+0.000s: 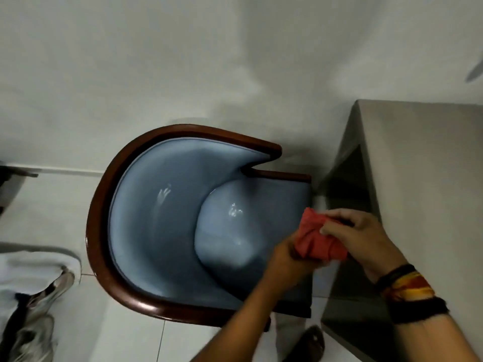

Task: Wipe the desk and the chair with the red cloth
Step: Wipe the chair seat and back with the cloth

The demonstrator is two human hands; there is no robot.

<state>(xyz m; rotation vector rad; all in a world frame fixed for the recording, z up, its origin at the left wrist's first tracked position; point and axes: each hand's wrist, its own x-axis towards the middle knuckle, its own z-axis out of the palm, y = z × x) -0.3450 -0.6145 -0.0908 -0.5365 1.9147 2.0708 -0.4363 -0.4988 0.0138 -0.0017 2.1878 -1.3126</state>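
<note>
Landmark: chair (167,226), blue padded seat, dark wood rim, pushed close beside the desk (418,178) on its right. Left of the chair: pale bundled fabric (34,259) and a shoe (49,288) on the tile floor, clear of the work. Over the chair's seat front: left hand (287,257), fingers clenched on the red cloth (317,237) from below. Right hand (358,231), wristbands on, pinches the cloth's top — looks like bunching or refolding it into a pad before wiping. Cloth hangs above the seat edge, next to the desk side, touching neither as far as visible. Tight chair–desk gap may hinder wiping there.
</note>
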